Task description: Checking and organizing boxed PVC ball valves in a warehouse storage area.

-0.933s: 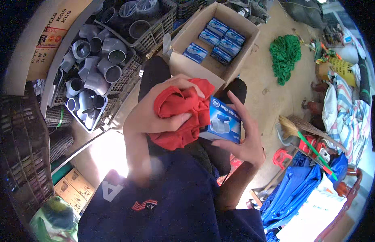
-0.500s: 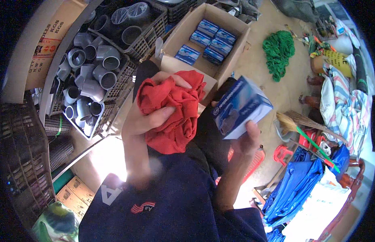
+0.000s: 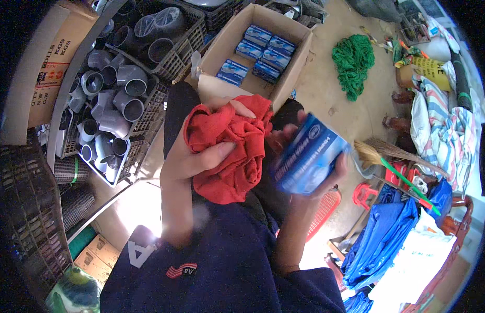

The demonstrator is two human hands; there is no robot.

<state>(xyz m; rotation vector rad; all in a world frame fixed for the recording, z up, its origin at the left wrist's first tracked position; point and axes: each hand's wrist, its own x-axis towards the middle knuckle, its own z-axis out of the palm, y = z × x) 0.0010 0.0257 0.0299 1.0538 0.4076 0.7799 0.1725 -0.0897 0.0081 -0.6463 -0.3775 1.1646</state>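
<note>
A crumpled red cloth (image 3: 234, 175) is gripped in my left hand (image 3: 190, 159), its thumb pressed into the folds. My right hand (image 3: 328, 182) holds a small blue-and-white printed carton (image 3: 308, 148) beside the cloth, tilted and partly blurred; some of my fingers are behind it. Above my hands, an open cardboard box (image 3: 297, 52) holds several similar blue cartons (image 3: 258, 35), with a gap between the cloth and those cartons.
Crates (image 3: 154, 125) of grey pipe fittings (image 3: 104, 94) stand at left. Green netting (image 3: 352, 65) lies on the floor (image 3: 328, 115) at upper right. Brooms (image 3: 370, 151), a red stool (image 3: 362, 195), striped sacks (image 3: 441, 141) and blue tarps (image 3: 373, 240) line the right side.
The carton has turned to show another face and is tilted now, with my right hand shifted around it. The cloth is more bunched. The surroundings have shifted slightly left in view.
</note>
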